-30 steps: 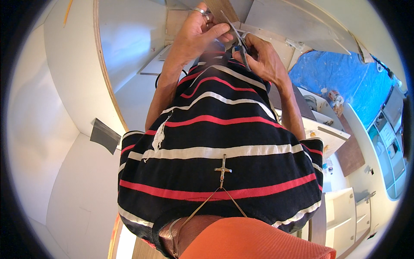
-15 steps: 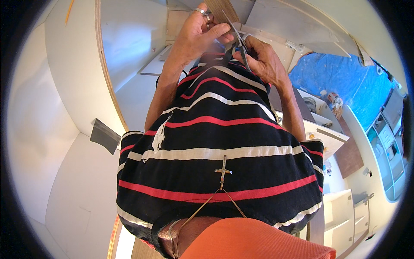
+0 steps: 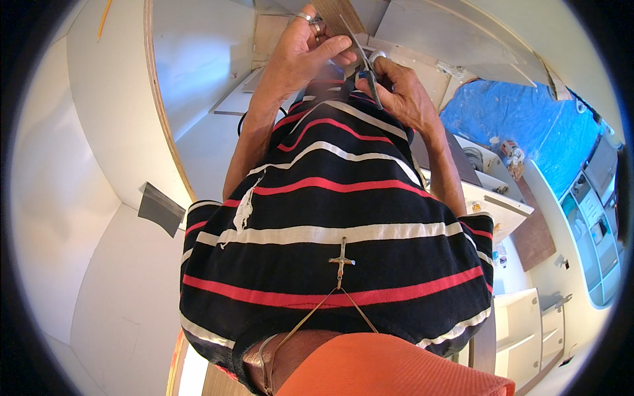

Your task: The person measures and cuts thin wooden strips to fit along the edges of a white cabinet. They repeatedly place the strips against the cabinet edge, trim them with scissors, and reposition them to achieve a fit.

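At the top of the view, my left hand (image 3: pixel 300 56) is closed on a wood-grain strip (image 3: pixel 338 16), with rings on its fingers. The strip's upper end runs out of the picture. Closed round the handles of a pair of scissors (image 3: pixel 371 84), my right hand (image 3: pixel 404 92) is just to the right and a little lower. The blades point up and to the left, lying against the strip's lower part. Whether they have cut into it, I cannot tell. Some of my fingers are hidden behind the strip and the handles.
A white panel with a wood-coloured edge (image 3: pixel 162 99) rises on the left, near a dark grey piece (image 3: pixel 160 208). At right are a blue plastic sheet (image 3: pixel 522 122), an open white drawer (image 3: pixel 492 178) and a brown board (image 3: pixel 533 231). A pale panel (image 3: pixel 456 39) slopes overhead.
Very little differs. My right hand and the scissors have shifted slightly, while my left hand keeps its hold on the strip in nearly the same place.
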A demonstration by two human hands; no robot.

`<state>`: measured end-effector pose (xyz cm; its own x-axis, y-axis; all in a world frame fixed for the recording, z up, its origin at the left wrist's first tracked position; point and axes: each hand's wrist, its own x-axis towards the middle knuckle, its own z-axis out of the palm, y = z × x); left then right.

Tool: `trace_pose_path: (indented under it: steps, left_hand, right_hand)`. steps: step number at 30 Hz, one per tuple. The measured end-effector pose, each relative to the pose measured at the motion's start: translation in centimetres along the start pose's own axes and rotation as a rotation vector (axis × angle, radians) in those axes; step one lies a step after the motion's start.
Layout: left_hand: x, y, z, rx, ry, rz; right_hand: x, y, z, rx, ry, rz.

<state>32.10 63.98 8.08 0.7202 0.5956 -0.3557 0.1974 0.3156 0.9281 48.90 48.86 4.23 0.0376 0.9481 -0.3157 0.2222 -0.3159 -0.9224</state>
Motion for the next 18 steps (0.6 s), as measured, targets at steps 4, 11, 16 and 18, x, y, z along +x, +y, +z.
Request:
trace_pose_path:
  steps: [4, 11, 16, 18]
  left_hand:
    - [0.1, 0.1, -0.5, -0.002, -0.002, -0.006]
    - [-0.2, 0.9, -2.0, 0.098, -0.013, -0.055]
    - [-1.5, 2.0, -3.1, 0.130, -0.005, -0.094]
    - [-2.2, 2.4, -4.1, 0.170, 0.017, -0.046]
  right_hand:
    - [-0.1, 1.5, 0.1, 0.009, -0.086, 0.031]
    - [0.6, 3.1, -2.2, 0.501, -0.132, 0.094]
    - [6.2, 0.9, -0.2, 0.690, 0.103, -0.145]
    - [9.3, -0.7, 2.2, 0.835, 0.123, -0.250]
